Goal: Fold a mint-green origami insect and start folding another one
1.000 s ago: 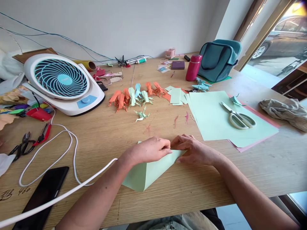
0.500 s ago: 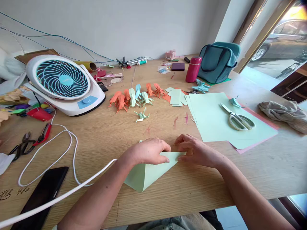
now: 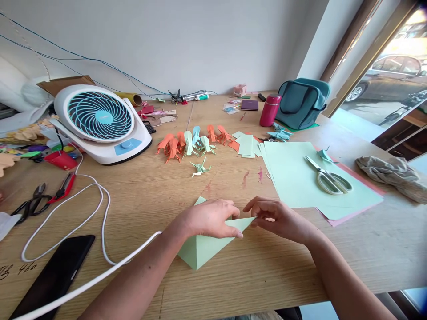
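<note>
Right grip [image 3: 278, 218] shifted, pinching paper [image 3: 207, 246]

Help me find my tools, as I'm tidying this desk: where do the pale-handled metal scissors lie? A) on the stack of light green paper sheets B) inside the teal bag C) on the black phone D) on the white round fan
A: the pale-handled scissors lie flat on the stack of light green paper sheets, right of the folding hands.

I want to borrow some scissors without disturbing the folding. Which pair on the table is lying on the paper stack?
The pale-handled scissors, lying closed on the light green sheets by the right hand. The dark-handled pair rests on bare wood at far left.
</note>
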The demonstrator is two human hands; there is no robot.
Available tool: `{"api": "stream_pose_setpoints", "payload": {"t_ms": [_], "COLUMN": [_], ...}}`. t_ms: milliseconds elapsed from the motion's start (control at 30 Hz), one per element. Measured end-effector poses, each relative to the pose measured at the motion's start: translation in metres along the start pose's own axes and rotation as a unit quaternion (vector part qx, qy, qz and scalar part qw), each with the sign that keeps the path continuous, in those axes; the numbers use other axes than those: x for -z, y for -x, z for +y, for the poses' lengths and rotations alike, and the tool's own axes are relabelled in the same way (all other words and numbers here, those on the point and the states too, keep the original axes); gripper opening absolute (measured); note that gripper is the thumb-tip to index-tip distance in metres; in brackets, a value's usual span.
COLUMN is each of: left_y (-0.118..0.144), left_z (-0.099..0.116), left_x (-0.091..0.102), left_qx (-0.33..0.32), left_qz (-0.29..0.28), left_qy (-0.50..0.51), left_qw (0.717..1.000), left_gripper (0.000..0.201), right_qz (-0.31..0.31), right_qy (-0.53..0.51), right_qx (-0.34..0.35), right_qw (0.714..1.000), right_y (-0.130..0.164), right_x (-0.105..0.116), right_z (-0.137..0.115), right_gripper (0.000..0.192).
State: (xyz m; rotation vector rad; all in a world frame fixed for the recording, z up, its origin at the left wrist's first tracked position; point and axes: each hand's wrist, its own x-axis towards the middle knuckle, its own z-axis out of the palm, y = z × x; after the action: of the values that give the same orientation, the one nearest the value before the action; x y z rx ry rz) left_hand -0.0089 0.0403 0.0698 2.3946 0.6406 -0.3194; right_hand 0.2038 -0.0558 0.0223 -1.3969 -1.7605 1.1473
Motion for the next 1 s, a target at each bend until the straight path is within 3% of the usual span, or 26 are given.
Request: {"api": "stream_pose_setpoints", "payload": {"t_ms": [233, 433, 733, 867, 1000], "left_y": [-0.01, -0.009, 0.003, 0.009, 0.01], "left_z": [-0.012, -0.009, 0.008, 0.019, 0.026], "left_x": [0.004, 0.007, 0.008, 0.006, 0.004], "left_qx": [-0.082, -0.094, -0.075, -0.035, -0.016], "left_qz": [-0.014, 0.041, 0.123, 0.175, 0.187], "left_qy": [0.086, 0.087, 0.042, -0.018, -0.074], "left_qw": [0.993, 0.991, 0.989, 0.984, 0.98], "left_gripper": [0.03, 0.025, 0.02, 0.021, 0.023], "right_qz": [0.012, 0.058, 0.093, 0.099, 0.09], "right_qy": [-0.062, -0.061, -0.059, -0.063, -0.058], "right_qx": [0.08, 0.104, 0.105, 0.071, 0.055], "right_qw": [0.995, 0.991, 0.988, 0.991, 0.993], "right_y": [0.001, 0.0, -0.001, 0.001, 0.002], "right_x": [0.005, 0.007, 0.007, 0.004, 0.0], "right_z": [-0.002, 0.002, 0.004, 0.004, 0.001], "right_gripper": [0.012, 0.017, 0.015, 0.015, 0.016]}}
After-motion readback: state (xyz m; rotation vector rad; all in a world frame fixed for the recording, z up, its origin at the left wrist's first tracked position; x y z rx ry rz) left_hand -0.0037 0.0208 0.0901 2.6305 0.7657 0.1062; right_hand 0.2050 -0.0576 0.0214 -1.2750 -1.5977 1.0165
